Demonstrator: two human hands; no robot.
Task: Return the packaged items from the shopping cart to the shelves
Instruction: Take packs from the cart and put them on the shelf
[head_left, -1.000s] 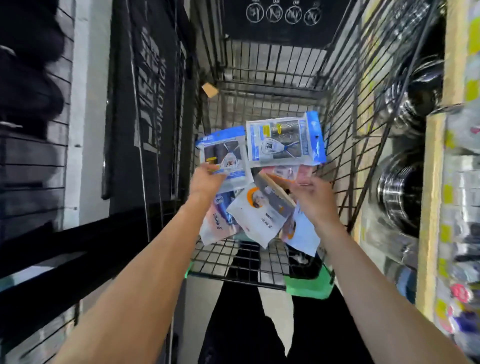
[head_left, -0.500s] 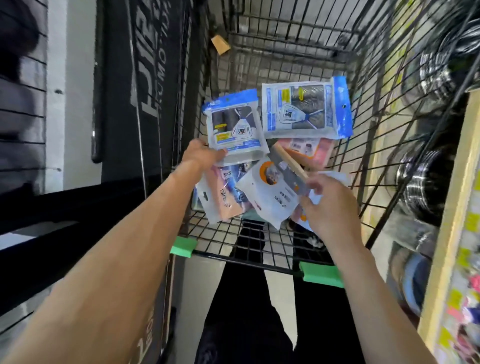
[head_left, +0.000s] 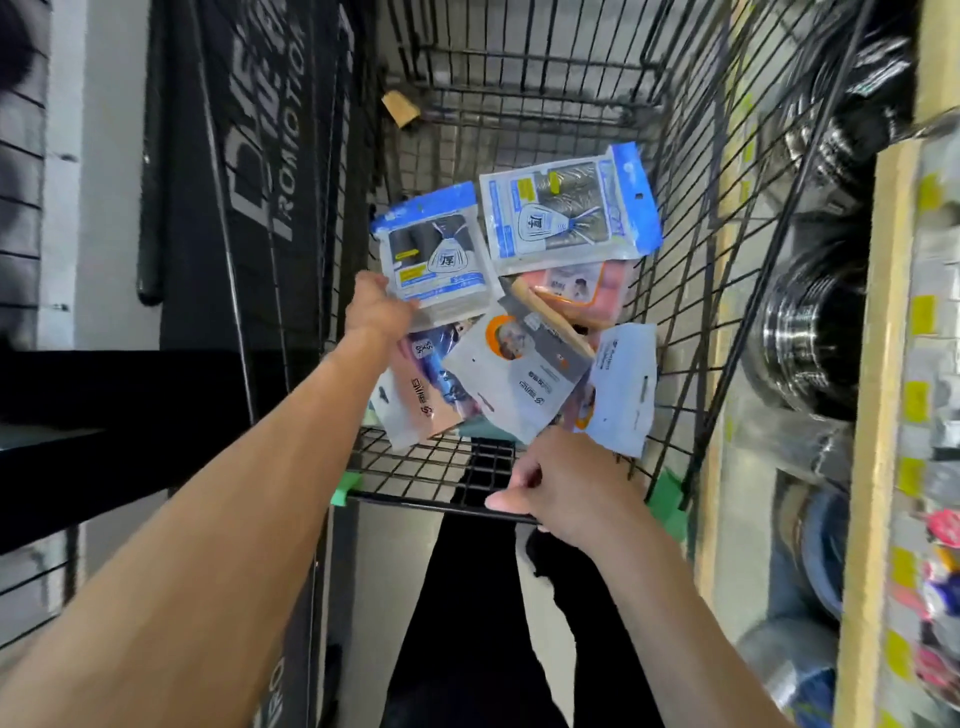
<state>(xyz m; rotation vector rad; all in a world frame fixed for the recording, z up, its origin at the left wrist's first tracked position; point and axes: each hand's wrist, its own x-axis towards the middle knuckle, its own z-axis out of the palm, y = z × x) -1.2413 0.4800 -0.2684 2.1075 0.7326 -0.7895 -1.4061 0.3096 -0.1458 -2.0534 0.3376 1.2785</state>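
Several flat packages lie in the black wire shopping cart (head_left: 524, 93). My left hand (head_left: 376, 306) grips the lower left corner of a blue-topped packet with dark contents (head_left: 436, 254). A second blue-edged packet (head_left: 569, 213) lies to its right. Below them sit a white and grey pouch with an orange circle (head_left: 519, 379), a pink pouch (head_left: 421, 395), an orange and pink packet (head_left: 576, 286) and a white pouch (head_left: 623, 389). My right hand (head_left: 566, 488) curls over the cart's near top rail (head_left: 415, 501) and holds no package.
A wooden shelf post (head_left: 878, 415) stands at the right, with stacked steel bowls (head_left: 810, 332) and small colourful goods behind it. A black promotional banner (head_left: 260, 171) and dark shelving flank the cart's left side. Green clips (head_left: 667, 493) mark the rail's ends.
My right hand let go of the pouches and drew back onto the cart's near rail. My left hand stayed at the blue-topped packet's corner. The view tilted down a little.
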